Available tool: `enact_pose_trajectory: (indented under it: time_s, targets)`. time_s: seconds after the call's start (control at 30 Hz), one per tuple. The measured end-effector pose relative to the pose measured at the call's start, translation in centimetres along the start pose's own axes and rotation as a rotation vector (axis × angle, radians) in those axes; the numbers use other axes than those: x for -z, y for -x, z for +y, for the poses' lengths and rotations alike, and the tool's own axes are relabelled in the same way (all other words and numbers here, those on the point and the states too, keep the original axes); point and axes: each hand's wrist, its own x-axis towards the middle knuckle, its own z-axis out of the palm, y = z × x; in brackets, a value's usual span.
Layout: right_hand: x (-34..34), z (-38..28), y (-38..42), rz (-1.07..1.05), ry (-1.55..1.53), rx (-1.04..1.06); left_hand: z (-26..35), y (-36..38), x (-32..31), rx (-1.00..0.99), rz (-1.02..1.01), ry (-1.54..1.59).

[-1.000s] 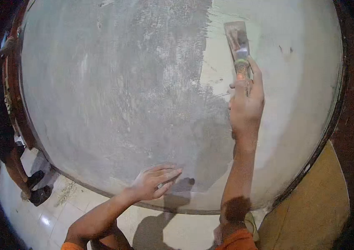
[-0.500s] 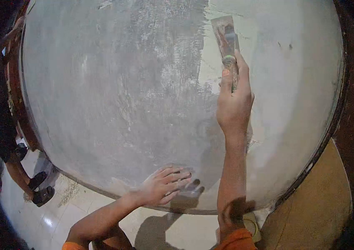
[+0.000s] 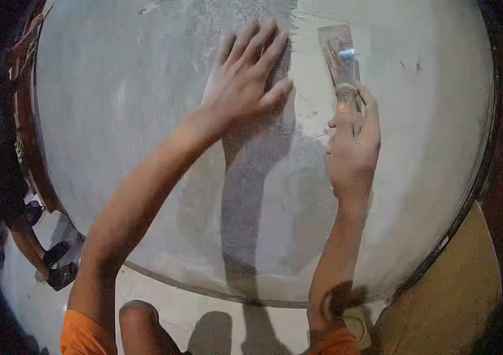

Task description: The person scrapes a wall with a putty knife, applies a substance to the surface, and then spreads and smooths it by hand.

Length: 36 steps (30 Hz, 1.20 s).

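Observation:
A wide, pale grey surface [image 3: 145, 236] with streaks and a lighter greenish strip near its upper middle fills most of the view. Over its upper middle, my left hand [image 3: 251, 74] is stretched out with the fingers spread, holding nothing; whether it touches the surface is hard to tell. To the right of the strip my right hand [image 3: 353, 145] grips the handle of a scraper [image 3: 338, 56], whose flat, stained metal blade points up and away from me. The shadow of my left arm falls across the surface.
At the left edge stands another person [image 3: 26, 236] in dark clothing and sandals. A dark rim [image 3: 441, 245] borders the surface. Below lies a tiled floor [image 3: 162, 302], and a brown panel [image 3: 447, 284] is at lower right. A round pale object [image 3: 356, 328] sits beside my right sleeve.
My left hand has moved from the near edge up to the upper middle of the surface. My right hand has shifted slightly right and down with the scraper.

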Motion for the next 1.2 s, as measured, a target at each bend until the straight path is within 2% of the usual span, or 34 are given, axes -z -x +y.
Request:
enact_pose_trajectory:
  time_s: [0.07,0.1,0.17,0.4,0.5,0.63,0.7,0.77,0.87,0.9,0.97,1.1,1.2]
  targets:
    - [0.3,0.1,0.0,0.029,0.003,0.026,-1.0,-2.8,-0.7,0.012,0.163,-0.114]
    - [0.5,0.1,-0.1,0.043,0.005,0.039,-0.7,-3.2,-0.8,0.006,0.164,-0.115]
    - [0.9,-0.1,0.0,0.032,-0.062,0.022,0.6,-4.1,0.5,0.128,-0.022,-0.107]
    - [2.2,0.1,0.1,0.027,-0.192,0.037,2.6,-5.1,1.2,0.208,0.076,-0.065]
    - [2.6,-0.4,0.2,0.013,-0.167,-0.028,2.6,-5.1,0.6,0.187,0.130,-0.088]
    - [2.8,-0.1,0.0,0.018,-0.246,0.011,2.4,-4.5,0.5,0.160,0.099,-0.100]
    - [3.1,-0.5,0.1,0.018,-0.264,0.005,2.0,-3.6,-0.4,0.026,0.140,-0.240]
    - [3.5,-0.8,0.0,0.002,-0.227,-0.020,2.3,-2.9,-0.6,-0.021,0.107,-0.230]
    - [3.7,-1.2,-0.1,0.015,-0.217,-0.043,3.9,-0.9,-0.4,-0.178,-0.092,-0.057]
    - [3.7,-1.4,0.0,0.015,-0.218,-0.043,4.3,-0.3,-0.2,-0.178,-0.093,-0.058]
    - [3.8,-1.9,0.1,0.014,-0.195,-0.089,5.1,0.7,0.0,-0.307,-0.203,-0.046]
    - [4.0,-1.9,-0.1,-0.026,-0.178,-0.049,5.7,2.3,-0.3,-0.415,-0.278,0.026]
    - [3.8,-2.3,0.1,-0.014,-0.169,-0.077,5.8,2.4,-0.3,-0.406,-0.309,0.013]
